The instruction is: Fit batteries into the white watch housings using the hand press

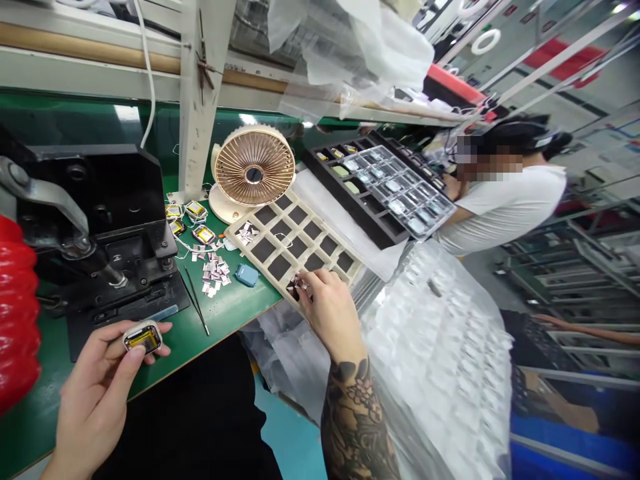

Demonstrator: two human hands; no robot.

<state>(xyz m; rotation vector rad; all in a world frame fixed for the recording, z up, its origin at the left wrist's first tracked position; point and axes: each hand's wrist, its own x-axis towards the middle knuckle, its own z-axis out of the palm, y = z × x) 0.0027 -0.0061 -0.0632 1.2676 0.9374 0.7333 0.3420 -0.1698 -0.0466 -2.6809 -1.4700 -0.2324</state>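
Observation:
My left hand (103, 383) grips an open watch case (143, 338) between thumb and fingers, with its yellow and black inside turned up. At the near corner compartment of a beige divided tray (270, 270), my right hand (327, 303) has its fingers drawn together over small copper-and-silver pieces (299, 285). Whatever its fingertips pinch is hidden. A pile of small silvery pieces (216, 272) lies on the green bench, beside a blue block (247, 275) and black tweezers (197, 300). Several similar units with yellow insides (203, 234) lie behind the pile.
A black press fixture (125, 260) with a red handle (17, 313) stands at left. A small fan (254, 167) sits behind the beige tray. Black foam trays (360, 193) bear a clear plastic tray (400, 190). Bubble wrap (440, 360) hangs at right; a person in white (515, 200) works beyond.

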